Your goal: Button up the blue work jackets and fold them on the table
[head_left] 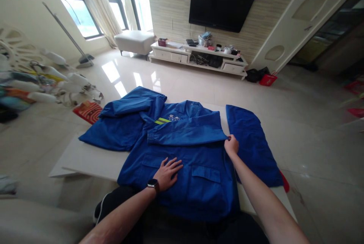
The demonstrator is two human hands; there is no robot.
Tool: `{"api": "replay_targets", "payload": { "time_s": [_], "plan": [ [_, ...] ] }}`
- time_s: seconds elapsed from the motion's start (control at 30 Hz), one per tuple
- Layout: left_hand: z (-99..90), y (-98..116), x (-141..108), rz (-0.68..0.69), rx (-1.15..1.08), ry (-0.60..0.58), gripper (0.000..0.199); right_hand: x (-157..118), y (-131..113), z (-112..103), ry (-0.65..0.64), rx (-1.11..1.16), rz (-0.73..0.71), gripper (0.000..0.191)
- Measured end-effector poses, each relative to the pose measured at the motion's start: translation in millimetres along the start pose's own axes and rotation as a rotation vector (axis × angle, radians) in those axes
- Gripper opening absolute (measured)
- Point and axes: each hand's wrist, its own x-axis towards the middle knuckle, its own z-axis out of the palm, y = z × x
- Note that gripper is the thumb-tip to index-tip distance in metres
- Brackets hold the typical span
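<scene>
A blue work jacket lies front side up before me, its collar pointing away and its lower edge hanging toward my lap. One sleeve is laid across the chest, partly covering a yellow-green stripe and a white logo. With fingers spread, my left hand rests flat on the jacket's front beside a pocket. My right hand pinches the edge of the folded sleeve at the jacket's right side. More blue clothing is heaped at the left, overlapping the jacket. A separate folded blue garment lies at the right.
The white table shows around the clothes. A red patterned packet sticks out at its far left. Beyond stand a drying rack, a white stool and a low TV cabinet. A red bag sits on the floor.
</scene>
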Motion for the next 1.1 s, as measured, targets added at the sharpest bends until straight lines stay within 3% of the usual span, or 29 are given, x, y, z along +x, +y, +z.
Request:
{"api": "replay_targets", "payload": {
  "time_s": [0.13, 0.27, 0.33, 0.4, 0.47, 0.57, 0.67, 0.73, 0.8, 0.9, 1.1],
  "plan": [
    [-3.5, 8, 2, -0.020, -0.015, -0.006, 0.062, 17, 4, -7, 0.070, 0.003, 0.036, 0.048],
    [-24.0, 9, 15, -0.099, 0.007, 0.046, 0.050, 17, 17, -1, -0.029, -0.005, 0.028, 0.048],
    [-41.8, -1, 25, -0.175, 0.088, 0.146, 0.050, 16, 26, -1, -0.052, -0.019, 0.025, 0.044],
    [-60.0, -20, 35, -0.260, 0.185, 0.239, 0.062, 16, 33, -4, -0.057, -0.033, 0.025, 0.040],
    [-74.7, -44, 43, -0.300, 0.232, 0.228, 0.073, 17, 38, -8, -0.054, -0.039, -0.004, 0.040],
    [-89.0, -76, 47, -0.275, 0.224, 0.125, 0.059, 19, 41, -14, -0.025, -0.118, -0.269, 0.054],
    [-100.4, -94, 42, -0.177, 0.231, 0.069, 0.045, 27, 43, -19, -0.125, -0.268, -0.594, 0.060],
    [-107.5, -96, 40, -0.150, 0.238, 0.053, 0.039, 38, 42, -22, -0.213, -0.288, -0.633, 0.050],
    [-111.4, -90, 41, -0.202, 0.237, 0.024, 0.032, 52, 35, -23, -0.222, -0.247, -0.596, 0.040],
    [-106.6, -72, 53, -0.316, 0.217, -0.004, 0.031, 77, 9, -15, -0.149, -0.179, -0.551, 0.044],
    [-77.0, -47, 85, -0.497, 0.081, -0.051, 0.056, 121, -55, 40, -0.167, -0.174, -0.481, 0.062]
  ]
}}
